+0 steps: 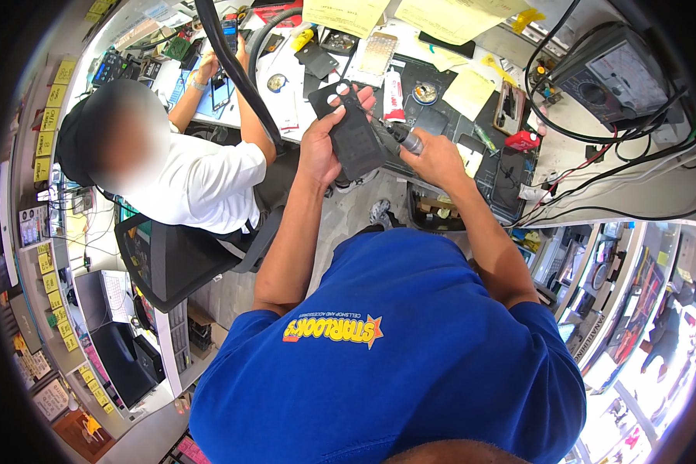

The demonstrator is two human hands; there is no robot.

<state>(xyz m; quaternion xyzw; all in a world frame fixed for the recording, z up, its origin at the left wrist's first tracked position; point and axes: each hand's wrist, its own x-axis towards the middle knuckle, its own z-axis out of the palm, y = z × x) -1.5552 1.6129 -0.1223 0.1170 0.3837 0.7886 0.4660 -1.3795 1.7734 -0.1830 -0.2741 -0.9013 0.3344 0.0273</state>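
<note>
My left hand (322, 151) grips a dark phone back cover (356, 143), thumb across its face and fingers behind. Two round camera openings show at the cover's upper end, with light coming through. Just to the right, my right hand (438, 161) is closed around a thick cylindrical hand tool (410, 141), dark with a grey end. The tool points toward the cover's right edge; whether its tip touches is too small to tell. Both hands are held over the near edge of the workbench.
A dark work mat (421, 77) bears a white-and-red tube (394, 94), a round tin (424, 93) and phone parts. An analog multimeter (611, 77) stands at the right among cables. On the left a seated co-worker (201, 182) holds a phone (230, 32). A black hose (236, 69) hangs between us.
</note>
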